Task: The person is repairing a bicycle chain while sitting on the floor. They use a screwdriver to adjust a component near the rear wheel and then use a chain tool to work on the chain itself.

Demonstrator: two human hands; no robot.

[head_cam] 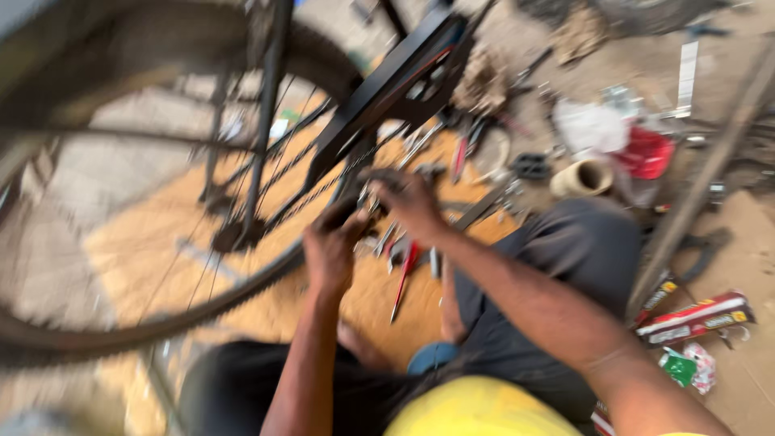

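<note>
Head view, blurred: left hand (329, 252) and right hand (412, 202) both close around a small part at the chain (323, 187), just beside the rear wheel (97, 323); what they grip cannot be told. Chain sits under the black chain guard (395, 77). Tools (404, 258) lie spread on the floor (145, 258), so the work looks unfinished.

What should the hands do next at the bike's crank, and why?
Probably hold steady and keep the grip before turning anything. The left hand and right hand both sit at the crank by the chain, but the picture is blurred, so the exact part under the fingers cannot be told.
</note>
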